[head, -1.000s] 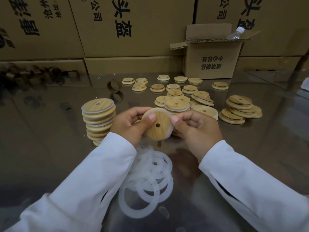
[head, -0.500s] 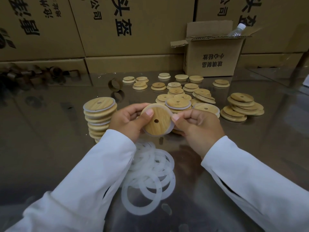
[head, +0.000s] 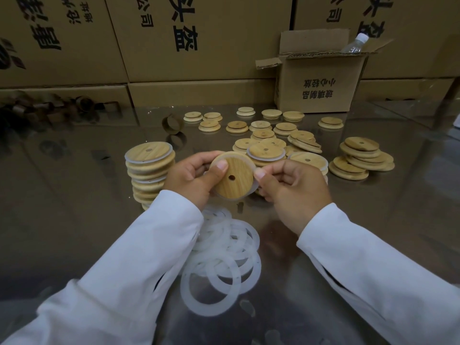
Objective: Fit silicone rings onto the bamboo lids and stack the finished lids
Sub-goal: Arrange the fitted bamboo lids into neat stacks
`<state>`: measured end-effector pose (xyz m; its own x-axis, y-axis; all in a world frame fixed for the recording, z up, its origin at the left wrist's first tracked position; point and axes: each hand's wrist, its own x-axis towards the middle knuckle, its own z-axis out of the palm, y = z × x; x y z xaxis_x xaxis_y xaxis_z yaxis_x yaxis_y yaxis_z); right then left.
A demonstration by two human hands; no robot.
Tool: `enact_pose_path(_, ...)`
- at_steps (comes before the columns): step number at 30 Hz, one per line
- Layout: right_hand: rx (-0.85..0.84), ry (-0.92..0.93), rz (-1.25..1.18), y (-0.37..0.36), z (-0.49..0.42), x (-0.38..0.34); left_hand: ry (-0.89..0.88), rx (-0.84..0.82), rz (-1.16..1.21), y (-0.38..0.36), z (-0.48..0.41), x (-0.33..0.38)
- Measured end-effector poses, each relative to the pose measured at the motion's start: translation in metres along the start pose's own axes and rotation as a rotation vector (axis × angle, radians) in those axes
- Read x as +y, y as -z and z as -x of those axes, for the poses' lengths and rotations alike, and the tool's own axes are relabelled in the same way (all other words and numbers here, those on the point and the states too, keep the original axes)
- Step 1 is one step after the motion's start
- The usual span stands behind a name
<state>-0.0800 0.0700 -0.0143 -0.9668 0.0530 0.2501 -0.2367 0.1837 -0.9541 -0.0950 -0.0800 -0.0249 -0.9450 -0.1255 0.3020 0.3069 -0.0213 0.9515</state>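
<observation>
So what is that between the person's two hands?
In the head view, a round bamboo lid with a centre hole, a white silicone ring round its edge. The left hand and right hand both hold it.

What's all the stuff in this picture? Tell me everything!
Round bamboo lid with a hole: one, tan, held up, centre.
Stack of ring-fitted bamboo lids: one, tan and white, left of it.
Loose bamboo lids: many, tan, beyond it.
Translucent silicone rings: one pile, whitish, nearest the camera.
Small open cardboard box: one, brown, far right.
Clear plastic bottle: one, in that box.
Large cardboard cartons: several, brown, behind.
Left hand, right hand: both gripping the held lid.
</observation>
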Motion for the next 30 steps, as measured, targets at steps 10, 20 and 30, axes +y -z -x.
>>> enact_pose_path(10, -0.013, -0.078, -0.064, 0.0005, 0.0007, -0.0027, -0.018, -0.015, -0.029, -0.0023, 0.0019, 0.0013)
enact_pose_path(20, -0.013, -0.141, -0.118, 0.0002, 0.0016, -0.0069, -0.113, -0.007, -0.113, -0.0036, 0.0029, 0.0025)
enact_pose_path(30, -0.049, -0.11, -0.096, 0.0029, 0.0012, -0.0089, 0.002, -0.021, -0.061, -0.0007, 0.001, -0.0002)
